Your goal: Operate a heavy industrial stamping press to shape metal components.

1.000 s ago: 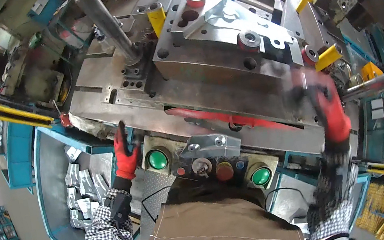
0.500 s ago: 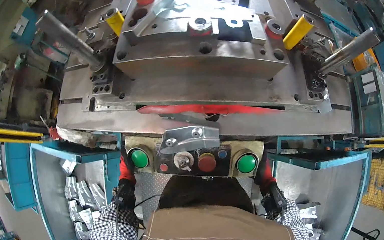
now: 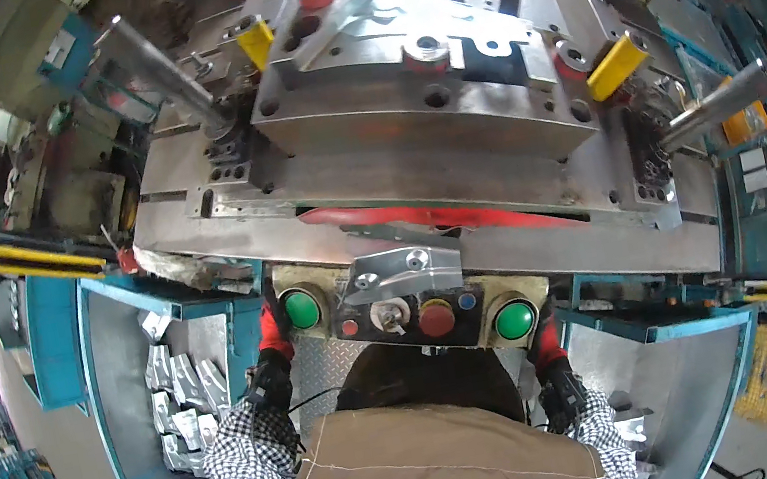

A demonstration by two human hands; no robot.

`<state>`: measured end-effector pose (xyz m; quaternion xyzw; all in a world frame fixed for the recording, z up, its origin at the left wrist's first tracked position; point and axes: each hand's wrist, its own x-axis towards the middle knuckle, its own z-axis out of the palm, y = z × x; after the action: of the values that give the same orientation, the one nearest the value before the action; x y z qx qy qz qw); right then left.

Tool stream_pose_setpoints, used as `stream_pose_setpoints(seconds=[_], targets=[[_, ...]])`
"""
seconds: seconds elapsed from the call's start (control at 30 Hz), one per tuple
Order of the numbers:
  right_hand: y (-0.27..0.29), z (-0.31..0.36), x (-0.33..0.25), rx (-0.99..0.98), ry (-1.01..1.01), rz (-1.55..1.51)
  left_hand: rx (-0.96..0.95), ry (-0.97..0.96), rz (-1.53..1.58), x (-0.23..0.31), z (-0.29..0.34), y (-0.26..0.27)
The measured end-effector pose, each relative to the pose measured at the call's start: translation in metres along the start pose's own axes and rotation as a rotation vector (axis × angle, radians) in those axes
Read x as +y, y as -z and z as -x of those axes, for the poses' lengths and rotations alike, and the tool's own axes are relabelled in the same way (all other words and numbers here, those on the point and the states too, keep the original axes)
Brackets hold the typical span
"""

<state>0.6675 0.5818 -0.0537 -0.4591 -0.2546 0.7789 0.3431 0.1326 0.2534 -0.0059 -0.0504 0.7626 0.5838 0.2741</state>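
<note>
We took the control box (image 3: pixel 411 311) at the front edge of the press as our landmark. It carried two round green buttons (image 3: pixel 302 309), one at each end, with a red button (image 3: pixel 436 317) and a small blue one between them, and a bent metal part (image 3: pixel 399 270) lay across its top.

Our left hand (image 3: pixel 269 332), in a red and black glove, sat just beside the left end of the box, touching or nearly touching its side below the left green button; we could not tell whether its fingers were curled or spread, since the box hid them. Our right hand (image 3: pixel 549 354), gloved the same way, hung just below the right end of the box, under the other green button, and its fingers were hidden too, so its state could not be told.

Behind the box rose the steel die block (image 3: pixel 415 123) with yellow stops (image 3: pixel 616 65). Left of the box and lower stood a blue bin (image 3: pixel 109 387) holding stamped metal pieces (image 3: pixel 180 385); right of it and lower stood another blue bin (image 3: pixel 704 399).
</note>
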Motion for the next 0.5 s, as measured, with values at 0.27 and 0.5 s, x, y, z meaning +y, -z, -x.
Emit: stream_pose_setpoints(seconds=[0.27,0.5], targets=[[-0.003,0.000,-0.014,-0.127,-0.088,0.213,-0.075,-0.215,-0.224,-0.032,-0.016,0.026],[-0.010,0.011,-0.038,-0.038,0.047,0.553,-0.259,-0.405,-0.383,-0.038,-0.037,0.035]])
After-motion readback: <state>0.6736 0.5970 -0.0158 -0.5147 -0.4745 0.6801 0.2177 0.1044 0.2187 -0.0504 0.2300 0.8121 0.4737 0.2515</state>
